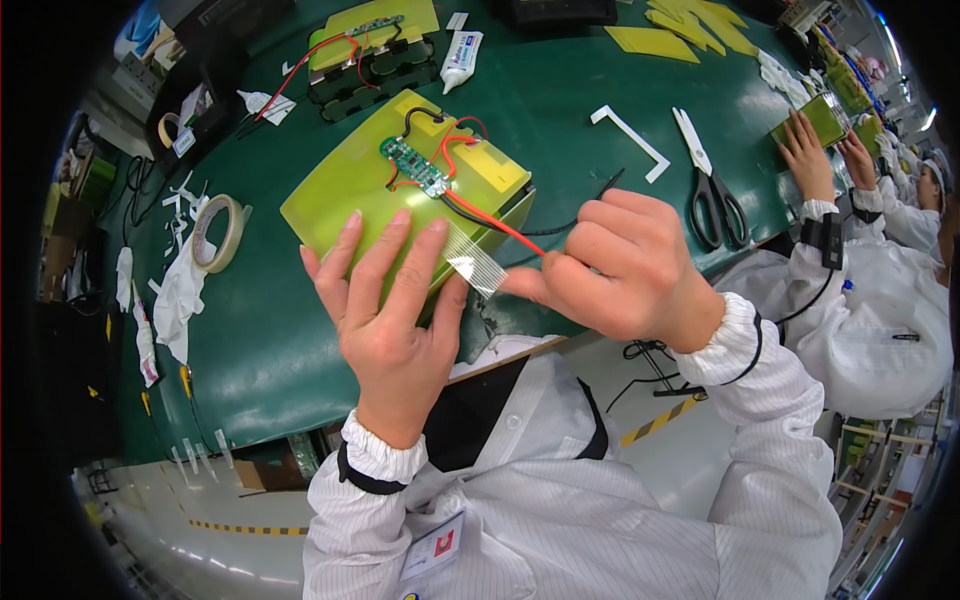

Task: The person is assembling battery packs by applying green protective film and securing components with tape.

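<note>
A battery pack wrapped in yellow-green sheet [330, 205] lies on the bench in front of me. On its top sit a small green circuit board [415, 166] and red and black wires [490, 222]. My left hand [390, 290] rests on the pack's near side, fingers spread, the index fingertip beside a strip of clear striped tape [472, 258]. This strip runs over the pack's near edge to my right hand [625, 265], which is closed with its thumb at the tape's free end. The red wire passes out of sight at my right index finger.
Scissors [708, 185] and a white angled strip [632, 143] lie to the right. Behind are another battery pack [375, 75], a white tube [462, 60] and yellow sheets [690, 25]. A tape roll [220, 233] is at left. A co-worker's hands [808, 155] hold a pack at right.
</note>
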Available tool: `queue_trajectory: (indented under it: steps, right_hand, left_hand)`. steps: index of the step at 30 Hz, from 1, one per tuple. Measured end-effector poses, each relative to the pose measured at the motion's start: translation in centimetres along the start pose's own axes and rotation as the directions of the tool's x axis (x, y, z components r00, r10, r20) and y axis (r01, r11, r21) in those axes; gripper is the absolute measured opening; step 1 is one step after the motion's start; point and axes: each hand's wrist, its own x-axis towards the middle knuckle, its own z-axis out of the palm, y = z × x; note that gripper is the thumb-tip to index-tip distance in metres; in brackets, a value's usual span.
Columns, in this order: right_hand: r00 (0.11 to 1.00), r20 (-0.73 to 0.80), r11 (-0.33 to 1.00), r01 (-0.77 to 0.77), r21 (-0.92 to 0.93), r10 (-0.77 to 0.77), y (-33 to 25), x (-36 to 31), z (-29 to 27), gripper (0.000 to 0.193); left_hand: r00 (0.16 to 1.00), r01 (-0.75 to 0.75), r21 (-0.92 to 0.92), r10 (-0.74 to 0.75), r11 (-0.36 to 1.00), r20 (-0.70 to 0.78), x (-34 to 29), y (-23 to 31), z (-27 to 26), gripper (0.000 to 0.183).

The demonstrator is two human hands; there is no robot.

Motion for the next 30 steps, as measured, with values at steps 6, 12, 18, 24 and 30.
queue_trajectory:
  steps: [6, 12, 18, 24, 30]
  right_hand:
    - [0.940, 0.206, 0.939, -0.307, 0.155, 0.273, 2.9, 0.6, -1.5, 0.029]
    - [0.945, 0.290, 0.975, -0.188, 0.115, 0.148, 5.5, 2.1, -0.6, 0.037]
    - [0.986, 0.166, 0.959, -0.064, 0.276, 0.018, 6.0, 0.7, 1.5, 0.028]
    - [0.994, 0.076, 0.964, 0.054, 0.261, -0.076, 6.2, -0.1, 2.5, 0.031]
    - [0.996, 0.079, 0.934, 0.008, 0.356, -0.039, 5.7, -0.2, 2.5, 0.037]
  left_hand:
    - [1.000, -0.004, 0.001, 0.004, 1.000, 0.031, 0.0, 0.1, -0.1, 0.052]
    - [0.999, 0.003, 0.044, -0.005, 0.999, 0.033, 0.1, 0.0, -0.5, 0.051]
    - [0.999, -0.015, 0.076, 0.011, 0.997, 0.052, -0.1, 0.2, -0.5, 0.049]
    - [0.996, -0.028, 0.132, 0.017, 0.991, 0.082, 0.0, 0.8, -0.8, 0.047]
    - [0.994, 0.029, 0.119, -0.041, 0.993, 0.099, -0.3, 0.6, -1.0, 0.050]
